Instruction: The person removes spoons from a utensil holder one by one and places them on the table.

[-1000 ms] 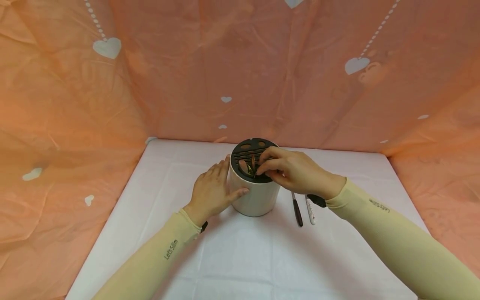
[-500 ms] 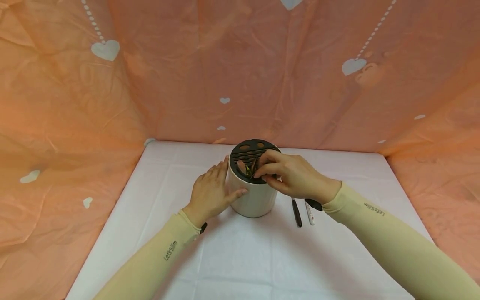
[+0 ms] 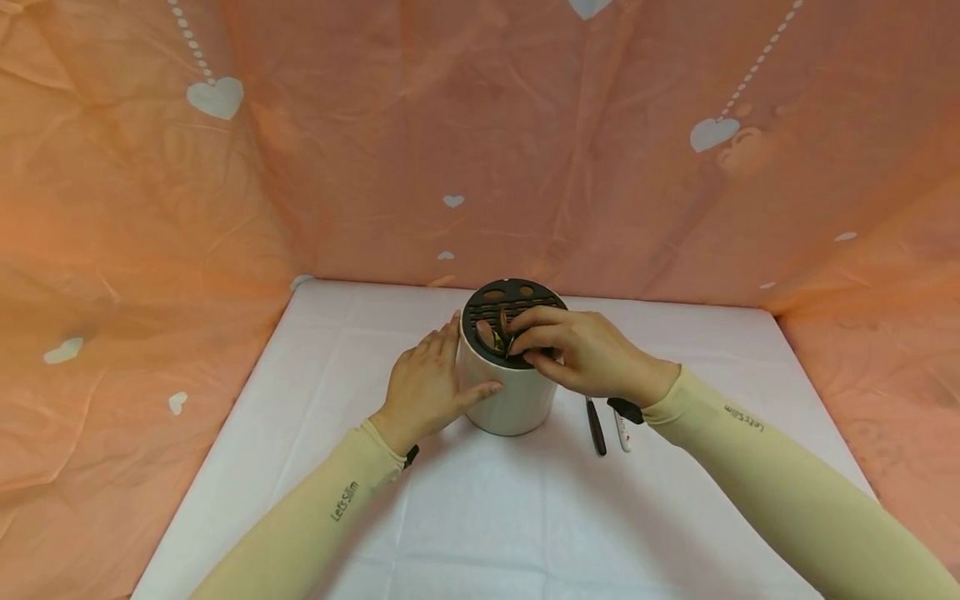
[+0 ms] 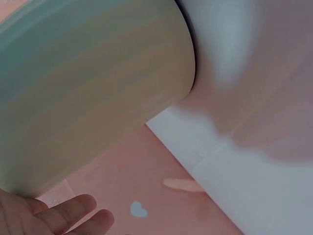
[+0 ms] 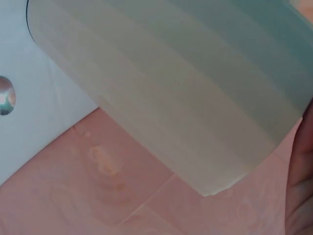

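A white cylindrical knife block [image 3: 510, 404] with a black slotted top [image 3: 480, 308] stands upright on the table. My left hand [image 3: 423, 383] rests against its left side, fingers extended and thumb across the front; the left wrist view shows some of the fingers [image 4: 73, 215] beside the wall. Over the top, my right hand [image 3: 581, 350] pinches a small, thin, dark piece with a gold glint [image 3: 501, 337] at the front opening. Its kind cannot be told, as the fingers and the top hide much of it. Only a dark edge of the right hand [image 5: 299, 181] enters the right wrist view.
To the right of the block, a black-handled utensil [image 3: 596, 429] and a white-handled one [image 3: 623, 431] lie on the white-covered table [image 3: 480, 517]. A shiny rounded metal end [image 5: 6, 95] shows in the right wrist view. Orange cloth [image 3: 375, 167] encloses the back and sides.
The right hand shifts slightly over the front opening, and the thin piece beside its fingers tilts. The left hand keeps its place against the block.
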Demonstrator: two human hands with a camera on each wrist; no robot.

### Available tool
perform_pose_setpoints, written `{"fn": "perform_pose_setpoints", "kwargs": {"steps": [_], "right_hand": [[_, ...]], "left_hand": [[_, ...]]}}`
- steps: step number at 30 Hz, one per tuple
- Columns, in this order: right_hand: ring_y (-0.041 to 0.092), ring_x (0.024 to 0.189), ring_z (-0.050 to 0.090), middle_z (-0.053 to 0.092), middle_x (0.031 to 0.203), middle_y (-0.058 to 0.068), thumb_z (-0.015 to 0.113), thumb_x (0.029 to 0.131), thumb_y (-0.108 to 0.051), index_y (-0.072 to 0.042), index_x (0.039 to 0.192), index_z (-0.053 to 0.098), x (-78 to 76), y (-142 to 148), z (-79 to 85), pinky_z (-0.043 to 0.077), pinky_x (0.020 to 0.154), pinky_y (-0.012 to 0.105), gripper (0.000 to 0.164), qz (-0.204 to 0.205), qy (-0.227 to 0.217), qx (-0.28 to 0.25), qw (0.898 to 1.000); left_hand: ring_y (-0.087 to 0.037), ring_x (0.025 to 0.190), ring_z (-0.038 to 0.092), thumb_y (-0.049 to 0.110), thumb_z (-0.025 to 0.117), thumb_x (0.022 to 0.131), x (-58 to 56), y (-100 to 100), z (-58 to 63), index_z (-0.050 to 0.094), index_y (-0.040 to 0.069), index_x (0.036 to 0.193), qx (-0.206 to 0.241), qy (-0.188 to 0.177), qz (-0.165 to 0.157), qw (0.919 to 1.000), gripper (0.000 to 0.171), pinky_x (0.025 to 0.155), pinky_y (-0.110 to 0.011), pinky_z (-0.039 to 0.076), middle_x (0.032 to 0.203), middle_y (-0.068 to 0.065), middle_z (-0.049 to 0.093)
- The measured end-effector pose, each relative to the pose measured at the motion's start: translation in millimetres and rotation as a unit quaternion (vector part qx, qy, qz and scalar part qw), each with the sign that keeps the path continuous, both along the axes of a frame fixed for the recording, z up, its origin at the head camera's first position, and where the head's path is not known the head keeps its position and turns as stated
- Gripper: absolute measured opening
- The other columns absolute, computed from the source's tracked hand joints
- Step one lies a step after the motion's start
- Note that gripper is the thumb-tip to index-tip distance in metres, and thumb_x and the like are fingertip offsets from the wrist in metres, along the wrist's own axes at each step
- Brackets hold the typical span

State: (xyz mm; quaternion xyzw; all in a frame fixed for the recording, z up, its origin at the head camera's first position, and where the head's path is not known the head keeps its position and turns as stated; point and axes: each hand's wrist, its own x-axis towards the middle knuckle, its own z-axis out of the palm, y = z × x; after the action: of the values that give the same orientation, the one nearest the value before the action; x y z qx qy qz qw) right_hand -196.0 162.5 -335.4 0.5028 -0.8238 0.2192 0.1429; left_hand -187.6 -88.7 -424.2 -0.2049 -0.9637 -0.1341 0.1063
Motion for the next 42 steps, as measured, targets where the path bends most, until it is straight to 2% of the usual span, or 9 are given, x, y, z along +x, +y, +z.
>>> {"fn": "perform_pose_setpoints", "kwargs": {"steps": [7, 12, 17, 20, 25, 29, 34, 37, 42], "right_hand": [[0.015, 0.097, 0.065, 0.065, 0.110, -0.002, 0.070, 0.086, 0.001, -0.014, 0.099, 0.077, -3.1, -1, 1.1, 0.055, 0.072, 0.034, 0.021, 0.007, 0.051, -0.034, 0.998], [0.018, 0.087, 0.065, 0.065, 0.108, 0.004, 0.074, 0.083, 0.003, -0.012, 0.104, 0.078, -3.5, -1, 3.5, 0.055, 0.067, 0.033, 0.026, -0.006, 0.078, -0.075, 0.994], [0.019, 0.080, 0.065, 0.066, 0.107, 0.007, 0.073, 0.083, 0.006, -0.011, 0.107, 0.077, -5.3, -2, 8.3, 0.054, 0.062, 0.033, 0.030, -0.028, 0.100, -0.110, 0.988], [0.019, 0.085, 0.066, 0.067, 0.107, 0.008, 0.072, 0.083, 0.006, -0.010, 0.109, 0.077, -7.7, 0, 14.8, 0.054, 0.065, 0.032, 0.030, -0.041, 0.113, -0.138, 0.983], [0.017, 0.083, 0.064, 0.066, 0.107, 0.010, 0.071, 0.085, 0.009, -0.006, 0.110, 0.076, -12.9, 5, 30.9, 0.053, 0.064, 0.026, 0.030, -0.052, 0.110, -0.184, 0.975], [0.016, 0.073, 0.062, 0.067, 0.104, 0.012, 0.073, 0.082, 0.012, -0.004, 0.108, 0.076, -16.7, 10, 45.1, 0.049, 0.061, 0.021, 0.031, -0.064, 0.122, -0.232, 0.963], [0.016, 0.072, 0.061, 0.066, 0.098, 0.015, 0.072, 0.079, 0.017, 0.001, 0.101, 0.077, -18.7, 18, 66.0, 0.047, 0.061, 0.015, 0.028, -0.093, 0.133, -0.296, 0.941], [0.010, 0.073, 0.061, 0.066, 0.096, 0.013, 0.071, 0.078, 0.019, 0.003, 0.100, 0.077, -13.8, 24, 78.8, 0.048, 0.062, 0.013, 0.027, -0.136, 0.117, -0.335, 0.925], [0.006, 0.072, 0.061, 0.066, 0.099, 0.001, 0.065, 0.083, 0.016, 0.007, 0.105, 0.075, 5.8, 37, 95.3, 0.048, 0.062, 0.014, 0.026, -0.212, 0.056, -0.375, 0.901]], "left_hand": [[-0.037, 0.126, 0.053, 0.085, 0.045, 0.083, 0.2, 0, 0.0, 0.016, 0.001, 0.159, 0.005, 0.005, -0.001, 1.0000, 0.117, 0.096, -0.050, 0.047, 0.143, -0.022, 0.051], [-0.038, 0.127, 0.052, 0.085, 0.043, 0.083, 0.3, 0, -0.3, 0.013, 0.002, 0.159, 0.005, -0.002, 0.001, 1.0000, 0.117, 0.097, -0.050, 0.045, 0.144, -0.022, 0.050], [-0.038, 0.126, 0.053, 0.084, 0.047, 0.082, 0.5, 0, -0.6, 0.016, 0.001, 0.159, 0.012, 0.004, 0.002, 0.9999, 0.117, 0.097, -0.051, 0.046, 0.143, -0.022, 0.051], [-0.038, 0.127, 0.052, 0.083, 0.048, 0.082, 0.5, 0, -0.5, 0.017, 0.001, 0.159, 0.017, 0.006, 0.001, 0.9998, 0.116, 0.096, -0.051, 0.046, 0.143, -0.022, 0.052], [-0.037, 0.128, 0.051, 0.084, 0.048, 0.082, 0.8, 1, -0.7, 0.016, 0.003, 0.159, 0.016, 0.000, 0.005, 0.9999, 0.116, 0.097, -0.051, 0.045, 0.144, -0.021, 0.051], [-0.037, 0.129, 0.051, 0.084, 0.046, 0.082, 0.8, 1, -0.4, 0.014, 0.004, 0.160, 0.013, -0.004, 0.005, 0.9999, 0.116, 0.097, -0.051, 0.045, 0.145, -0.020, 0.050], [-0.037, 0.129, 0.051, 0.085, 0.046, 0.082, 0.1, 1, -1.1, 0.012, 0.004, 0.160, 0.013, -0.004, 0.005, 0.9999, 0.117, 0.098, -0.051, 0.045, 0.145, -0.020, 0.049], [-0.037, 0.129, 0.051, 0.085, 0.045, 0.082, -0.2, 0, -1.7, 0.013, 0.004, 0.160, 0.015, -0.004, 0.007, 0.9999, 0.117, 0.098, -0.051, 0.044, 0.145, -0.020, 0.050], [-0.036, 0.130, 0.050, 0.086, 0.043, 0.082, 0.1, 0, -2.8, 0.012, 0.005, 0.160, 0.017, -0.012, 0.008, 0.9998, 0.117, 0.098, -0.051, 0.044, 0.146, -0.020, 0.049]]}}
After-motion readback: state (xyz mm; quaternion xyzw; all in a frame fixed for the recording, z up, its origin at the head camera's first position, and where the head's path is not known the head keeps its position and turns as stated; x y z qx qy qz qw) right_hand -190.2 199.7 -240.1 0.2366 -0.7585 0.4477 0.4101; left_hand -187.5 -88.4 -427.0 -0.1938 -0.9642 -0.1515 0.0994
